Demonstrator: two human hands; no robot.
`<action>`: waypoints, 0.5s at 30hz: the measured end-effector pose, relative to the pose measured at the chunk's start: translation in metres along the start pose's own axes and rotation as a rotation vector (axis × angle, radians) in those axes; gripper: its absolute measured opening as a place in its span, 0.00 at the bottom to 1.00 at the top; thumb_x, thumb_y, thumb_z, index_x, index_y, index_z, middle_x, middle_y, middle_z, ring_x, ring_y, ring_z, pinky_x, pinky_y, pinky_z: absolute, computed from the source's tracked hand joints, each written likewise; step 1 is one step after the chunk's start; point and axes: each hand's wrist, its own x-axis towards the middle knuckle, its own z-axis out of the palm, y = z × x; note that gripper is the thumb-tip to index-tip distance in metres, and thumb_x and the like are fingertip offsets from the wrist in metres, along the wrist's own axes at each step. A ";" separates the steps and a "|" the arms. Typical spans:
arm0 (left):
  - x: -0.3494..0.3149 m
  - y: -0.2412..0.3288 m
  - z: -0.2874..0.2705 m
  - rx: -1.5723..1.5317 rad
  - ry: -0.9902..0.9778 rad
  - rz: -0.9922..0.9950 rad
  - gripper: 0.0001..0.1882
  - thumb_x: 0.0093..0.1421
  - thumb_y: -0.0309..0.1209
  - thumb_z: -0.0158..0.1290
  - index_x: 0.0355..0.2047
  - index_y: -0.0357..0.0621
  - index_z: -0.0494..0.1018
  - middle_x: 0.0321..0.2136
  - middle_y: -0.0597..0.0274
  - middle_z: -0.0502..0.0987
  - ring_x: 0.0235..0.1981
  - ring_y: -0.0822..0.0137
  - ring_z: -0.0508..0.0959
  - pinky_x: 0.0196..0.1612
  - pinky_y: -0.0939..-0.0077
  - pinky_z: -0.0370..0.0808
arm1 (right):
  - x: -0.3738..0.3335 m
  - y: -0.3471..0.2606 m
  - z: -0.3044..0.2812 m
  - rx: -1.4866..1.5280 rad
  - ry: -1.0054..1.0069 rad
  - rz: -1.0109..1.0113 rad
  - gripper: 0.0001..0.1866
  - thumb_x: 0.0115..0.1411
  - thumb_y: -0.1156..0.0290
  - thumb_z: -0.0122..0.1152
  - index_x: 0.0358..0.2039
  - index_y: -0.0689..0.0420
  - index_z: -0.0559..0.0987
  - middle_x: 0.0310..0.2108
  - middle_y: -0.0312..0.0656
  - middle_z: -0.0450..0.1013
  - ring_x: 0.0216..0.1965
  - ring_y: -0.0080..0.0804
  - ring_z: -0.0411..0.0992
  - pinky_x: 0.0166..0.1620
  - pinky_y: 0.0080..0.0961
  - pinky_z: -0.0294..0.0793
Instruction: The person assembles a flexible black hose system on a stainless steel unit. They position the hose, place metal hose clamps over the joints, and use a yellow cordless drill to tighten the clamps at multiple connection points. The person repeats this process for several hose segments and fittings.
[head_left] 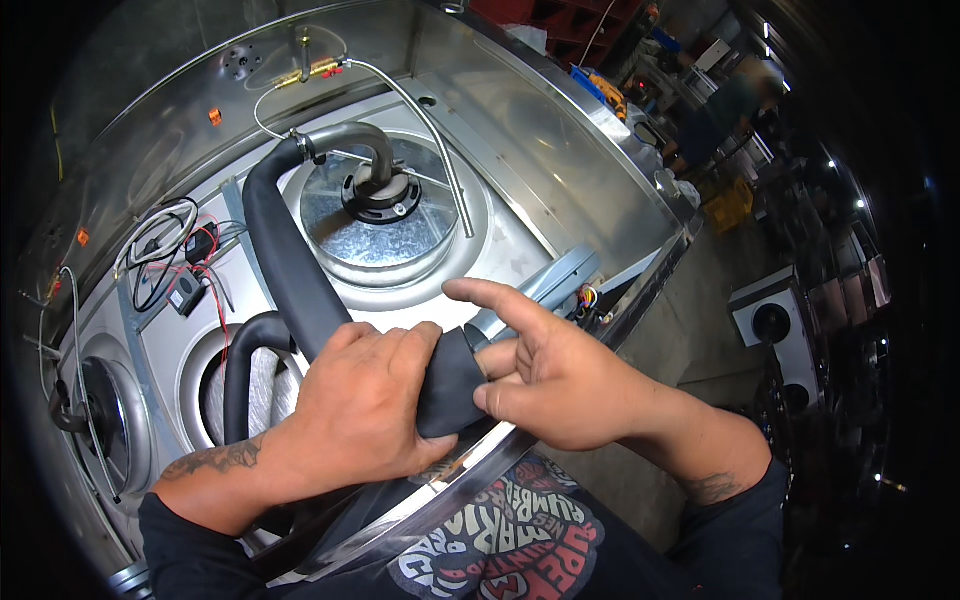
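A thick black hose [284, 230] runs from a clamped metal elbow [365, 135] down toward me, its wide near end between my hands. My left hand [365, 400] is wrapped over that end from the left, thumb at its lower side. My right hand [570, 375] is at the hose's right-hand rim: thumb and curled fingers press on the edge, while the index finger points out to the left. Just beyond the rim is a grey-blue metal blower housing [560, 280] with coloured wires beside it. How the hose meets the housing is hidden by my fingers.
The elbow leads into a round metal burner chamber [375, 245] in a steel cabinet. Loose wires with small black boxes [185, 290] lie at left. A thin silver tube [430, 120] runs from a brass valve [315, 72]. Another person [730, 115] stands at the back right.
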 end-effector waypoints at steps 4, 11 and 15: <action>0.001 0.001 -0.003 -0.045 -0.011 -0.084 0.41 0.38 0.41 0.75 0.50 0.33 0.73 0.29 0.52 0.80 0.33 0.51 0.82 0.50 0.57 0.74 | 0.002 -0.003 -0.002 0.217 0.020 0.033 0.41 0.66 0.81 0.58 0.76 0.59 0.53 0.31 0.36 0.77 0.23 0.13 0.69 0.25 0.14 0.67; 0.005 0.001 -0.007 -0.017 -0.056 -0.086 0.36 0.38 0.40 0.76 0.45 0.35 0.75 0.27 0.51 0.80 0.30 0.46 0.82 0.48 0.55 0.76 | 0.000 0.002 -0.007 0.262 0.017 0.021 0.29 0.67 0.78 0.59 0.67 0.60 0.64 0.31 0.36 0.78 0.20 0.13 0.67 0.23 0.14 0.65; 0.002 -0.005 -0.001 -0.001 -0.119 -0.080 0.32 0.38 0.36 0.76 0.42 0.37 0.75 0.24 0.50 0.79 0.28 0.44 0.80 0.43 0.56 0.76 | -0.003 0.001 -0.013 -0.269 0.009 -0.090 0.29 0.64 0.80 0.59 0.66 0.61 0.68 0.37 0.41 0.82 0.22 0.17 0.72 0.27 0.19 0.72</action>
